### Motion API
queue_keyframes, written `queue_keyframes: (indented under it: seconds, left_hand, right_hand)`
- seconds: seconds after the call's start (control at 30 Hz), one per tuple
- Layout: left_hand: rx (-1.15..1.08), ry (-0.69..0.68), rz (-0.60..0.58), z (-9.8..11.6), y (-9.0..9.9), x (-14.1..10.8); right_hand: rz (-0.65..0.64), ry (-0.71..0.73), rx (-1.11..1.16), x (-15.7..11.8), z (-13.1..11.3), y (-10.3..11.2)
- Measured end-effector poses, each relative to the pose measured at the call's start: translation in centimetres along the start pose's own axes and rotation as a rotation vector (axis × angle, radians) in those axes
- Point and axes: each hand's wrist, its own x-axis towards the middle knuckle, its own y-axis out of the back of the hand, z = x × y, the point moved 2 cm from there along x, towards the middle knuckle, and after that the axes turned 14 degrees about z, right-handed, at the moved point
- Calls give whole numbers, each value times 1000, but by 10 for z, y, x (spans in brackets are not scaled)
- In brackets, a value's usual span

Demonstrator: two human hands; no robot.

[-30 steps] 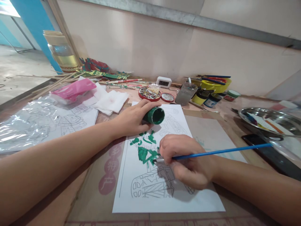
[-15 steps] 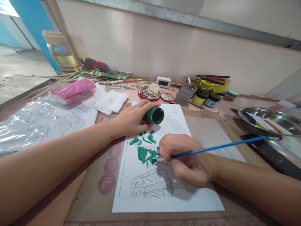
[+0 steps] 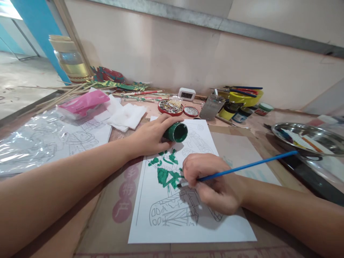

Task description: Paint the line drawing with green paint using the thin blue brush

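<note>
My left hand (image 3: 154, 138) is wrapped round a small jar of green paint (image 3: 178, 132), tilted with its open mouth toward me, at the upper part of a white sheet (image 3: 145, 229). The sheet bears pencil line drawings and patches of green paint (image 3: 163, 176). In my right hand (image 3: 212, 182) is a thin blue paintbrush (image 3: 252, 163), pinched near its bristles, the handle pointing right. Its dark tip meets the paper at the lower right edge of the green patch. My right hand rests on the sheet and covers part of the drawing.
Cardboard (image 3: 107, 229) lies under the sheet. Behind stand a cup of cloudy water (image 3: 212, 106), a white clock (image 3: 186, 94), bead trays (image 3: 170, 106) and paint jars (image 3: 242, 114). A metal bowl (image 3: 309, 138) is at right; tissues (image 3: 129, 116) and a pink packet (image 3: 83, 104) at left.
The brush tip has shifted slightly right and down, and the handle's far end has moved left and down a little. My left hand and the jar have stayed put.
</note>
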Motion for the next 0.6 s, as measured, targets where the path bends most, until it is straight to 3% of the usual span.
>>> queue_keyframes:
  seconds: [0.4, 0.6]
  left_hand:
    - [7, -7, 1, 0, 0, 0]
    - [7, -2, -2, 0, 1, 0]
  right_hand:
    - [10, 53, -120, 1, -1, 1]
    - [-4, 45, -70, 2, -1, 1]
